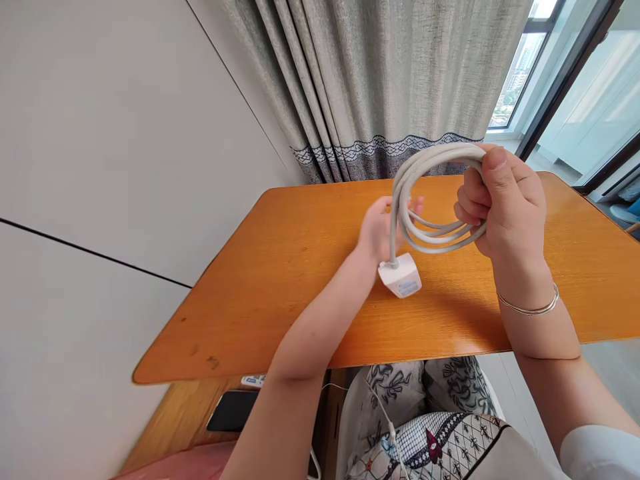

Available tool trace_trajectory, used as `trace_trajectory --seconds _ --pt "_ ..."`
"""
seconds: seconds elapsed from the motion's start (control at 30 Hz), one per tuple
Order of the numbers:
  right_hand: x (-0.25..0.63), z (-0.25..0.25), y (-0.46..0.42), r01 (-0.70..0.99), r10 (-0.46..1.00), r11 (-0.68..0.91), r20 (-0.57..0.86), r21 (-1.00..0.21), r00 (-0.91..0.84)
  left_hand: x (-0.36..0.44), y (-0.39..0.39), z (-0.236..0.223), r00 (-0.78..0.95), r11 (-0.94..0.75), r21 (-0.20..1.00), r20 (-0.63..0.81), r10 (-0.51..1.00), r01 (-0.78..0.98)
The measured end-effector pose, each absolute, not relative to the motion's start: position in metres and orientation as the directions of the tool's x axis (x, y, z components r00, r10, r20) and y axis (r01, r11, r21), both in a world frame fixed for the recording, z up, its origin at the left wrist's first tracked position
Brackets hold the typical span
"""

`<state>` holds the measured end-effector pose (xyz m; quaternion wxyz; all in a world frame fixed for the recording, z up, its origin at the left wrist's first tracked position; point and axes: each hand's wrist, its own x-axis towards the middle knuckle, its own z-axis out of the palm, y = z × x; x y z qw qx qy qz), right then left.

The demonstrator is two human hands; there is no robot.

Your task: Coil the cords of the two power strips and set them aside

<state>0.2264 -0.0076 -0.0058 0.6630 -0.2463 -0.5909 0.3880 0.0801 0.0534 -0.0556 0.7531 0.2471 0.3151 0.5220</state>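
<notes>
A white cable (pixel 440 155) is wound into a loose coil above the wooden table. My right hand (pixel 515 207) grips the right side of the coil, thumb on top and fingers curled round the strands. From the coil's left side hangs a white block (pixel 401 277) with a pale label on one face. My left hand (pixel 376 230) is behind the left side of the coil, fingers apart and a little blurred. The cable partly hides that hand, and I cannot tell whether it touches the strands.
The orange-brown wooden table (pixel 260 287) spans the middle, against a pale wall panel (pixel 125 133) on the left. Grey curtains (pixel 400 73) hang behind it. Below the near edge, a black phone (pixel 233 410) lies on a wooden surface, and a thin white cord (pixel 383 407) crosses my lap.
</notes>
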Motion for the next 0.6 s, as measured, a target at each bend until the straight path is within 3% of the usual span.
trace_trajectory --seconds 0.07,0.27,0.6 --pt "0.229 -0.008 -0.002 -0.193 0.802 0.593 0.595 -0.782 0.053 0.068 0.061 -0.048 0.146 0.256 0.699 -0.214 0.966 -0.668" --pt "0.227 -0.016 0.015 -0.171 0.812 0.584 0.577 -0.794 0.092 0.055 0.050 -0.034 -0.046 -0.060 0.812 0.041 0.998 -0.581" --pt "0.223 -0.025 0.018 -0.037 0.823 0.567 0.568 -0.823 -0.008 0.045 0.017 -0.019 0.082 -0.308 0.873 0.362 0.928 -0.378"
